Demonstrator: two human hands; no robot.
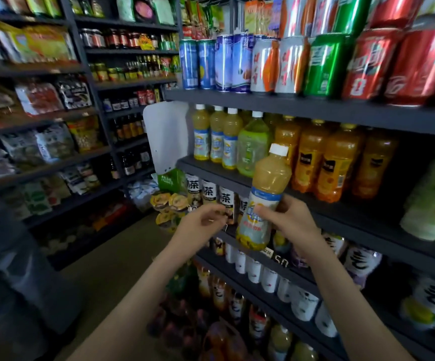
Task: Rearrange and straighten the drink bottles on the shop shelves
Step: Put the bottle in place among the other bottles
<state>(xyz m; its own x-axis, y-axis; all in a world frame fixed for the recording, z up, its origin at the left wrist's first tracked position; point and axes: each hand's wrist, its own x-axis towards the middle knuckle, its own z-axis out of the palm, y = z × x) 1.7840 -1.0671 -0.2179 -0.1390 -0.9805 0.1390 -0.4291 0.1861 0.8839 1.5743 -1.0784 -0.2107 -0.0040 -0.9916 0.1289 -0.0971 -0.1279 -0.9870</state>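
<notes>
My right hand (293, 222) grips a pale yellow juice bottle (264, 196) with a white cap and a blue-and-white label, held upright in front of the dark drinks shelf (211, 169). My left hand (201, 225) hovers just left of the bottle with loosely curled fingers and holds nothing. On the shelf behind stand three matching pale yellow bottles (217, 136), a light green bottle (252, 145) and several orange juice bottles (325, 162).
Above is a shelf of drink cans (289, 63) in blue, silver, green and red. Lower shelves hold white-labelled tea bottles (209, 192) and more drinks. A white panel (167, 135) hangs at the shelf's left end. Snack racks (44, 100) line the left wall across a narrow aisle.
</notes>
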